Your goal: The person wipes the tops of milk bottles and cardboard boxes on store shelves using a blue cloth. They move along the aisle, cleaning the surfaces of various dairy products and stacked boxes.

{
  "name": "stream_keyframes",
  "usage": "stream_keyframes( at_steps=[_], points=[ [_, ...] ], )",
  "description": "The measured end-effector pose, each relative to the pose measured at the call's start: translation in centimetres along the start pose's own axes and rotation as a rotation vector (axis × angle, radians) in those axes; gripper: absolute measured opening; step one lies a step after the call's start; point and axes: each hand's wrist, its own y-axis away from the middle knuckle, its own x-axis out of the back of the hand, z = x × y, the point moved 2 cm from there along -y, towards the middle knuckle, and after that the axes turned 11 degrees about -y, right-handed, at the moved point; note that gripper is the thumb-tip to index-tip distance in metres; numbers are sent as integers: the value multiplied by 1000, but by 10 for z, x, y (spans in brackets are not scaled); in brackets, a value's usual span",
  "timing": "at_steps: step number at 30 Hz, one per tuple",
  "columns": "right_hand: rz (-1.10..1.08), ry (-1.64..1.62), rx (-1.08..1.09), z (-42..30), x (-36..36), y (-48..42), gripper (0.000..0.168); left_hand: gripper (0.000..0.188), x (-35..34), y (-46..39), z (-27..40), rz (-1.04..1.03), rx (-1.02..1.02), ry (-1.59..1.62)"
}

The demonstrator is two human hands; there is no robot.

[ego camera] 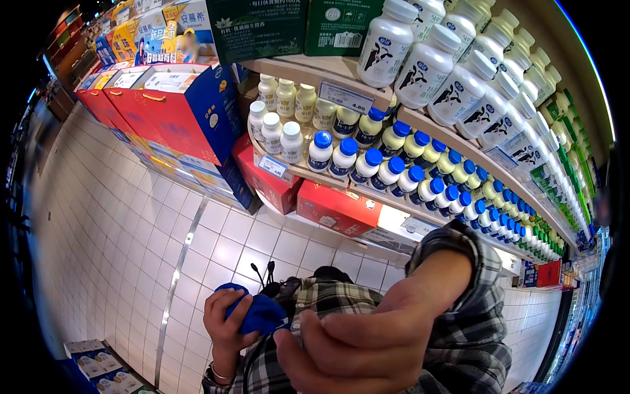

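A bunched blue cloth is gripped in my left hand, low in front of my checked shirt. My right hand hangs large and close to the camera, its fingers bent toward the thumb. Whether anything lies between those fingertips is hidden. From this angle the right fingertips overlap the near end of the blue cloth, and contact cannot be made out. Beyond my hands, rows of white bottles with blue caps line a lower shelf. Larger white bottles stand on the shelf above.
Red gift boxes are stacked at the left. More red cartons sit under the shelf by the tiled floor. Price tags hang from the wooden shelf edges. Packaged cartons occupy the lower left corner.
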Motion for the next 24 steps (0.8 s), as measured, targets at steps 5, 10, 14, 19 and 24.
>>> stream_keyframes(
  at_steps=[5, 10, 14, 19, 24],
  points=[
    [64, -204, -193, 1, 8, 18, 29, 59, 8, 10, -6, -37, -5, -14],
    [-174, 154, -700, 30, 17, 71, 22, 53, 11, 35, -24, -4, 50, -12],
    [-424, 116, -1174, 65, 25, 164, 27, 56, 14, 38, -37, 8, 39, -23],
    [-611, 274, -1369, 51, 28, 246, 26, 56, 20, 43, -47, 17, 62, -62],
    [-837, -77, -1719, 30, -1, 257, 29, 63, 21, 43, -52, 5, 122, -1]
  ],
)
